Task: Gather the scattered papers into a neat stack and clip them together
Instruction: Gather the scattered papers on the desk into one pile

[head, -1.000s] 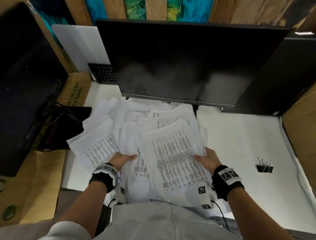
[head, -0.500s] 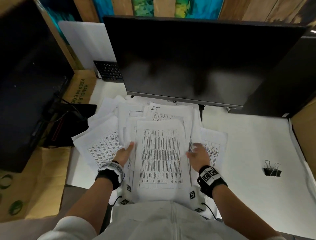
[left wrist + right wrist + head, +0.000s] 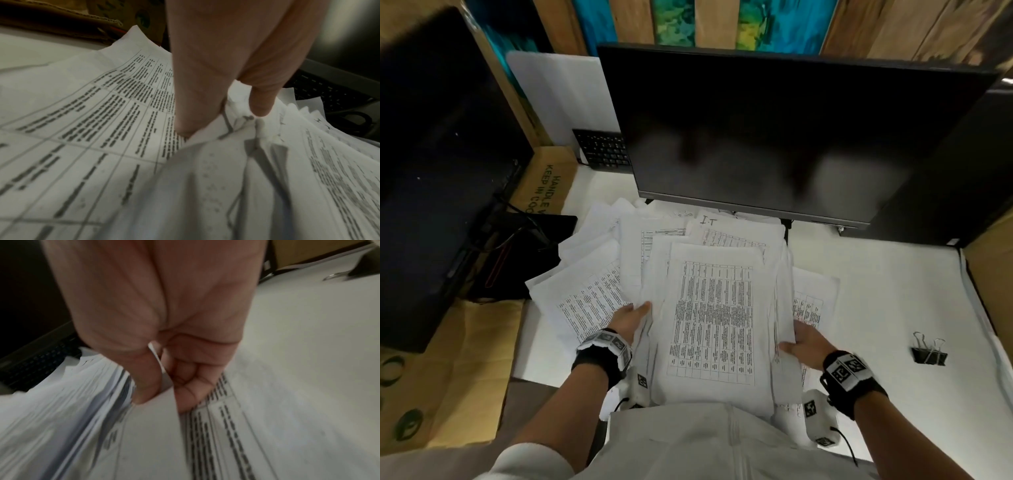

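A loose pile of printed papers (image 3: 712, 318) lies on the white desk (image 3: 893, 308) in front of me, its top sheet a table of text lying square to me. My left hand (image 3: 640, 308) is at the pile's left edge; in the left wrist view the left hand (image 3: 223, 122) has its thumb on top and its fingers tucked under crumpled sheets (image 3: 236, 162). My right hand (image 3: 791, 346) holds the right edge, and the right hand (image 3: 162, 402) pinches sheet edges (image 3: 152, 426) between thumb and curled finger. A black binder clip (image 3: 929, 353) lies apart, to the right.
A dark monitor (image 3: 774, 137) stands right behind the pile, with a keyboard (image 3: 602, 150) at its back left. More sheets (image 3: 585, 294) fan out to the left and one sheet (image 3: 811, 294) to the right. Cardboard (image 3: 448, 377) and cables (image 3: 517, 233) flank the desk's left edge.
The top sheet has turned from tilted to square with me. My right hand has slid right and nearer to me, to the pile's edge. My left hand has stayed at the left edge.
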Available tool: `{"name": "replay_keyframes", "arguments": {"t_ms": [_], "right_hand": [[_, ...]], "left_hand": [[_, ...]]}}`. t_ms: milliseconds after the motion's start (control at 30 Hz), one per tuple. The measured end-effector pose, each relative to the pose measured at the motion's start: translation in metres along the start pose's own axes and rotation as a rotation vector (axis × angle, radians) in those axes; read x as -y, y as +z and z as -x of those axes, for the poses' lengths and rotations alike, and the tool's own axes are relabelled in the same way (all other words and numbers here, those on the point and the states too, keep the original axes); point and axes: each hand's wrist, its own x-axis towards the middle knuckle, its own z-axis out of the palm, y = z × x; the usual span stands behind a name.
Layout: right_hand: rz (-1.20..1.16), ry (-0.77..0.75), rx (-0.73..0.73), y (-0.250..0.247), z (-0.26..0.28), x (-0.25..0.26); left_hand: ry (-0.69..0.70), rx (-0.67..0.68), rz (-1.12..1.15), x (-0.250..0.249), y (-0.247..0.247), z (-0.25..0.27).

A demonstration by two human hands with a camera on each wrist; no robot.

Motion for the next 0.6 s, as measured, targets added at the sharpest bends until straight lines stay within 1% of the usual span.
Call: {"name": "replay_keyframes", "arguments": {"t_ms": [33, 100, 133, 167, 233, 267, 300, 333, 367, 433, 500, 533, 600], "right_hand": [[-0.003, -0.004, -0.074, -0.003, -0.001, -0.001], [-0.069, 0.006, -0.309, -0.004, -0.007, -0.003], [-0.124, 0.020, -0.377, -0.003, -0.009, -0.002], [-0.189, 0.032, -0.365, 0.000, -0.010, 0.001], [-0.251, 0.050, -0.199, 0.008, -0.005, 0.013], [-0.221, 0.051, -0.111, 0.012, -0.001, 0.019], [-0.176, 0.040, -0.064, 0.014, 0.003, 0.025], [-0.172, 0.019, -0.070, 0.014, 0.004, 0.028], [-0.198, 0.009, -0.118, 0.010, 0.003, 0.027], [-0.329, 0.000, -0.272, -0.002, -0.002, 0.023], [-0.384, 0.019, -0.346, -0.011, -0.005, 0.022], [-0.391, 0.031, -0.338, -0.012, -0.006, 0.022], [-0.415, 0.054, -0.233, -0.006, -0.003, 0.025]], "left_hand": [[-0.006, 0.012, -0.026, 0.001, 0.000, -0.001], [-0.010, 0.015, -0.059, 0.005, -0.001, -0.005], [-0.005, 0.011, -0.051, 0.005, 0.001, -0.004], [0.004, -0.006, -0.028, 0.003, 0.003, 0.000], [0.006, -0.038, -0.041, 0.000, 0.006, 0.007], [0.009, -0.049, -0.074, 0.000, 0.007, 0.009], [0.011, -0.058, -0.104, -0.001, 0.008, 0.011], [0.016, -0.070, -0.119, 0.000, 0.008, 0.010], [0.019, -0.083, -0.126, -0.001, 0.009, 0.012], [0.030, -0.099, -0.165, -0.002, 0.011, 0.014], [0.052, -0.090, -0.252, -0.004, 0.014, 0.018], [0.065, -0.088, -0.277, -0.004, 0.015, 0.018], [0.069, -0.093, -0.266, -0.002, 0.015, 0.019]]}}
